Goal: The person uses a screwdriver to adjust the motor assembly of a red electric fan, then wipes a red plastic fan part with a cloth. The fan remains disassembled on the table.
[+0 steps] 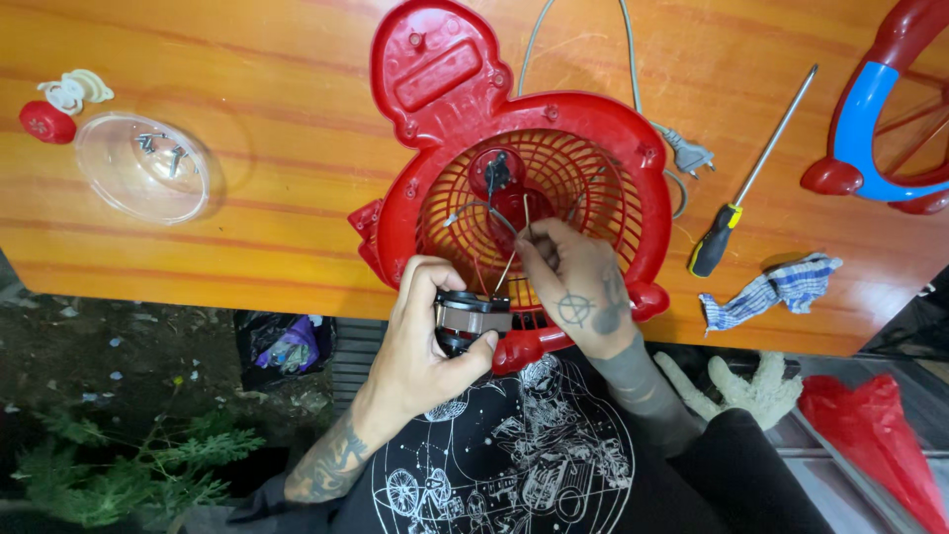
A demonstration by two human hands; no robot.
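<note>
Motor (473, 318) first, nearest the body: a small fan motor with dark end caps and a copper-brown middle, held at the table's near edge, just over the lower rim of the red housing (593, 119). The left hand (427, 341) is wrapped around it, thumb on the near side and fingers curled over the top, so the grip is on the solid core. It looks dense and stiff for its size — probably heavy enough to drag on its thin leads if let go, so the body is the place to hold it, not the wires. The right hand (578, 282) is closed in a pinch on those wires (509, 262), fingertips pressed together just above the grille (603, 203). The wires look soft and easily kinked or pulled off their joints; a hold near their ends with light tension seems safest. The housing, lying flat on the orange table (247, 198), is moulded plastic, likely light and a bit springy, its thin ribs breakable. Further out lie a screwdriver (751, 178) with a black and yellow handle, a checked rag (776, 290), and a grey cord with plug (687, 155). Well to the left sits a clear dome (124, 188) holding screws (158, 148) — small and apt to scatter.
</note>
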